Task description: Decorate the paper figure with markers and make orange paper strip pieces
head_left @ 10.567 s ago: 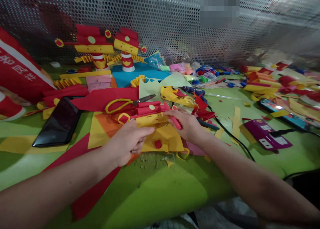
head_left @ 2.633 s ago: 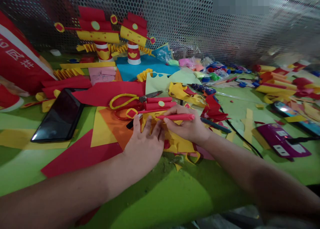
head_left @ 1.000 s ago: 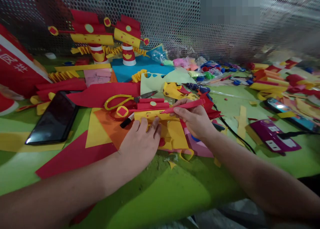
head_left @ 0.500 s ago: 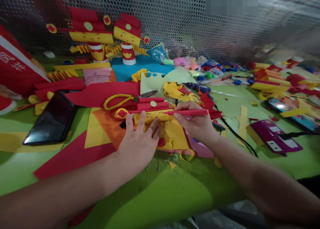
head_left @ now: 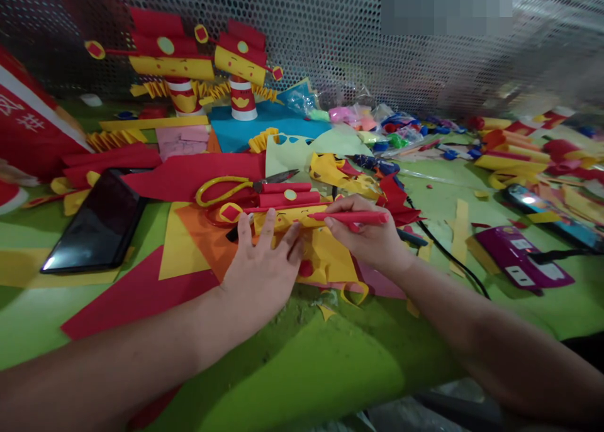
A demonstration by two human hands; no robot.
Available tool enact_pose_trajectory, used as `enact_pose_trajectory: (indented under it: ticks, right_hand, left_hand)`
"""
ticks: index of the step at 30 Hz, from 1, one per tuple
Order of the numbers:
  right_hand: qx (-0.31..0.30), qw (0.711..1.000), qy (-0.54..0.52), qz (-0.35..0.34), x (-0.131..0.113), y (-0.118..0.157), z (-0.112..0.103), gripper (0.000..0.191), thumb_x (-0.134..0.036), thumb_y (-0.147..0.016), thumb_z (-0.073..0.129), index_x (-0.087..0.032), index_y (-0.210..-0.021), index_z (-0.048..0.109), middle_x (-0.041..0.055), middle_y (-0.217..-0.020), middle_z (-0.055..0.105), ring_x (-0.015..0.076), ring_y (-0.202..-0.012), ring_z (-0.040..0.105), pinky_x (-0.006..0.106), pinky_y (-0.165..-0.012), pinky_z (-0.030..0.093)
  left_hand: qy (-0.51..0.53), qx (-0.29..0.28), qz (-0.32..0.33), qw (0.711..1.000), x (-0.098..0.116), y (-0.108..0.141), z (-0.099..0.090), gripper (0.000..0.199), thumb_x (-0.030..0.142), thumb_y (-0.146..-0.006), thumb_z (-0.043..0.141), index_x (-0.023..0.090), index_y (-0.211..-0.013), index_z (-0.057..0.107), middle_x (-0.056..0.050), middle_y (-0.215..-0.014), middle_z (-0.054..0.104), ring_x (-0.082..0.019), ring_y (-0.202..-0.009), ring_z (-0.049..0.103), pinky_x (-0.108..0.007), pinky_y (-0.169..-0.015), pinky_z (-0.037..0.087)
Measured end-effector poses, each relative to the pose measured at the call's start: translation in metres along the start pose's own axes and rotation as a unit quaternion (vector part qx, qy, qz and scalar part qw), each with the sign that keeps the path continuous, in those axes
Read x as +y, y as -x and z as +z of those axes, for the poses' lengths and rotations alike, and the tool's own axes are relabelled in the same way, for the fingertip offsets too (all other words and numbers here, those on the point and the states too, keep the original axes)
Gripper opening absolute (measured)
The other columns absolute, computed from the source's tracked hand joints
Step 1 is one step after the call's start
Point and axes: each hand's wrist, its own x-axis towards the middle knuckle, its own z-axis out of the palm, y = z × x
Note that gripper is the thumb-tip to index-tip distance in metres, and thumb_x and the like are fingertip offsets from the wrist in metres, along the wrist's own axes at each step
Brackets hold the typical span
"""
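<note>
My right hand (head_left: 365,234) is closed round a red marker (head_left: 363,217), whose tip points left and meets the right part of a yellow paper face (head_left: 302,216). Small drawn eyes and a red mark show on that face. A red rolled paper hat (head_left: 289,198) with a pale yellow disc sits above it. Spread fingers of my left hand (head_left: 264,265) press on the face's lower left edge. A round yellow and red piece (head_left: 231,212) sticks out at the left. Scissors (head_left: 250,187) with yellow handles lie just behind the hat.
Two finished-looking paper figures on cups (head_left: 185,99) stand at the back left. A black phone (head_left: 97,221) lies at the left. At the right are a purple power strip (head_left: 523,256), a black cable (head_left: 448,262) and another phone (head_left: 554,215). Paper scraps surround my hands.
The marker and my right fingers have shifted slightly left, with the tip now on the face's right side. My left hand stays in place.
</note>
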Motion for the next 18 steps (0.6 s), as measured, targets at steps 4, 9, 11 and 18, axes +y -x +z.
enact_pose_trajectory:
  ticks: [4, 9, 11, 18]
  right_hand:
    - [-0.001, 1.000, 0.003, 0.007, -0.0009, 0.0000, -0.0003, 0.004, -0.020, -0.075, 0.060, -0.022, -0.077, 0.058, 0.0010, -0.073, 0.065, 0.0163, -0.068, 0.062, 0.030, -0.062, 0.050]
    - [-0.004, 1.000, 0.008, 0.016, -0.0009, 0.0001, 0.0001, 0.002, -0.021, -0.075, 0.060, -0.022, -0.076, 0.059, 0.0010, -0.073, 0.065, 0.0169, -0.068, 0.062, 0.031, -0.062, 0.050]
    - [-0.003, 1.000, 0.010, 0.013, -0.0003, 0.0002, 0.0006, 0.002, -0.021, -0.075, 0.060, -0.022, -0.077, 0.059, 0.0011, -0.073, 0.065, 0.0168, -0.068, 0.062, 0.031, -0.062, 0.050]
    - [-0.004, 1.000, 0.024, -0.003, -0.0001, -0.0006, 0.0003, 0.002, -0.020, -0.075, 0.059, -0.021, -0.077, 0.059, 0.0012, -0.073, 0.066, 0.0163, -0.069, 0.063, 0.030, -0.062, 0.051]
  left_hand:
    - [-0.005, -0.005, -0.001, 1.000, -0.0004, -0.0006, 0.0007, 0.051, 0.004, -0.084, 0.028, 0.017, -0.126, 0.054, -0.008, -0.137, 0.049, -0.042, -0.130, 0.032, -0.073, -0.097, 0.024]
    - [0.002, 0.010, 0.002, 1.000, -0.0011, -0.0008, 0.0035, 0.048, 0.006, -0.084, 0.032, 0.019, -0.124, 0.056, -0.008, -0.135, 0.051, -0.043, -0.129, 0.033, -0.073, -0.097, 0.023]
    - [0.006, 0.012, 0.000, 1.000, -0.0008, -0.0003, 0.0037, 0.048, 0.006, -0.084, 0.032, 0.018, -0.124, 0.056, -0.008, -0.135, 0.051, -0.043, -0.129, 0.033, -0.073, -0.097, 0.022]
    - [-0.004, 0.007, 0.005, 1.000, -0.0012, -0.0006, 0.0072, 0.045, 0.012, -0.084, 0.038, 0.021, -0.124, 0.056, -0.008, -0.136, 0.050, -0.043, -0.130, 0.031, -0.074, -0.096, 0.021]
